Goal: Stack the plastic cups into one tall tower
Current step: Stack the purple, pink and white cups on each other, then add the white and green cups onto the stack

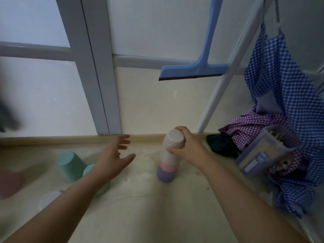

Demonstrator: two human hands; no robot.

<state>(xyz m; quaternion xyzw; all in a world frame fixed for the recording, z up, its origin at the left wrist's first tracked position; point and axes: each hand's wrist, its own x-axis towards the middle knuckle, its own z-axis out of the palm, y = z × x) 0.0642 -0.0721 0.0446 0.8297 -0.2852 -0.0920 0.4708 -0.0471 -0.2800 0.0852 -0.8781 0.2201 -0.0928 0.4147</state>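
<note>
A tower of upturned plastic cups (168, 158) stands on the beige floor: a purple cup at the bottom, a pink one over it, cream cups on top. My right hand (188, 146) grips the top cream cup (173, 140) from the right side. My left hand (115, 155) hovers open to the left of the tower, fingers spread, holding nothing. An upturned green cup (70, 165) stands at the left. A second green cup (100, 179) is partly hidden behind my left forearm. A pink cup (9, 183) and a whitish cup (50, 199) lie blurred at the far left.
A glass door with a grey frame (98, 85) rises just behind the cups. A blue squeegee (194, 71) hangs above the tower. Checked cloths (280, 106), a clear plastic box (266, 151) and a dark object (222, 144) crowd the right side.
</note>
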